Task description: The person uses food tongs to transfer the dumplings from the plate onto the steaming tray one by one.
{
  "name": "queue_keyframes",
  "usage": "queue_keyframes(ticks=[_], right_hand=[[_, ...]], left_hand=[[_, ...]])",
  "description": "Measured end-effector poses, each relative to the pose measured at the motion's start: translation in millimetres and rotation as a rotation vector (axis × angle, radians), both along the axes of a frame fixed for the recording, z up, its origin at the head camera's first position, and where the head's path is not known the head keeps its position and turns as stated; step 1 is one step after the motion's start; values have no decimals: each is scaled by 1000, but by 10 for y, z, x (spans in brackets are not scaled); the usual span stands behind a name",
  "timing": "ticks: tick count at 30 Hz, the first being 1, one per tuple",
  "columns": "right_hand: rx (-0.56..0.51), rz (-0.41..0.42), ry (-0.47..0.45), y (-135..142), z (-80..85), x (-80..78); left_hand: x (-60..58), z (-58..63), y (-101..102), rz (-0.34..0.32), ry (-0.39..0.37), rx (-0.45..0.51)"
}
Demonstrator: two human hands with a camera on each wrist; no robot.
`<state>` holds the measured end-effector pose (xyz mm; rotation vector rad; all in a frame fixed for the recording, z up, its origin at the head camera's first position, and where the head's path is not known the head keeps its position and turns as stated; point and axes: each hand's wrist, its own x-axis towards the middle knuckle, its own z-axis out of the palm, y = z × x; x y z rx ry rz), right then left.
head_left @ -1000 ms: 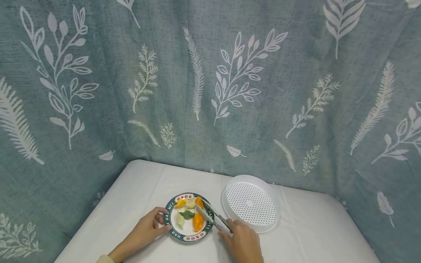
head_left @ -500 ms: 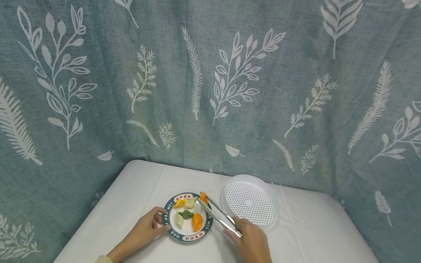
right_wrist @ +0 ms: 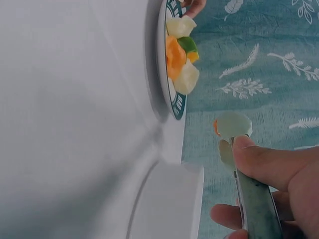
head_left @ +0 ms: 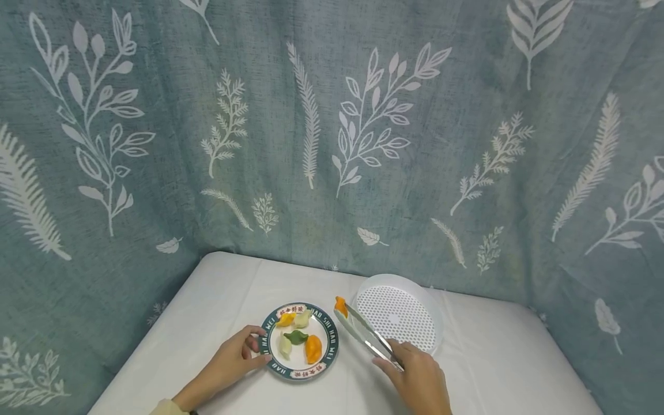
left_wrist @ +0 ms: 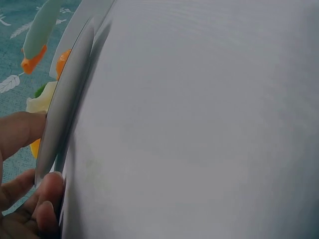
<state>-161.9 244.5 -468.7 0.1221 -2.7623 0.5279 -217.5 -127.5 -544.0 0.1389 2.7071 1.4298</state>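
My right hand (head_left: 417, 377) grips a pair of metal tongs (head_left: 374, 339) with pale green tips. Pinched between those tips is an orange dumpling (head_left: 340, 305), held up in the gap between plate and steamer. My left hand (head_left: 233, 357) pinches the left rim of a round plate (head_left: 332, 334) with a dark green lettered border, thumb above and fingers below in the left wrist view. Lying on the plate are a larger orange dumpling (head_left: 313, 349), a green one (head_left: 295, 337), a yellow one (head_left: 285, 320) and two pale ones, one of them a pale dumpling (head_left: 302, 319) near the far rim.
A white round steamer tray (head_left: 433, 305) with a perforated base stands right of the plate, behind my right hand. White cloth (head_left: 233, 300) covers the table. A leaf-patterned green curtain (head_left: 321, 144) hangs along the back and sides.
The tongs have lifted the orange dumpling off the plate's far right side and carried it right, toward the steamer tray. My left hand has stayed at the plate's rim.
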Motion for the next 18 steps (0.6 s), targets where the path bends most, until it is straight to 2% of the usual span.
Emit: queue_keyframes(ticks=[9, 18], right_hand=[[14, -70, -56, 242, 134, -18], [17, -73, 7, 521, 144, -44]], left_hand=[[-1, 23, -1, -11, 9, 50], [-3, -5, -3, -10, 12, 55]])
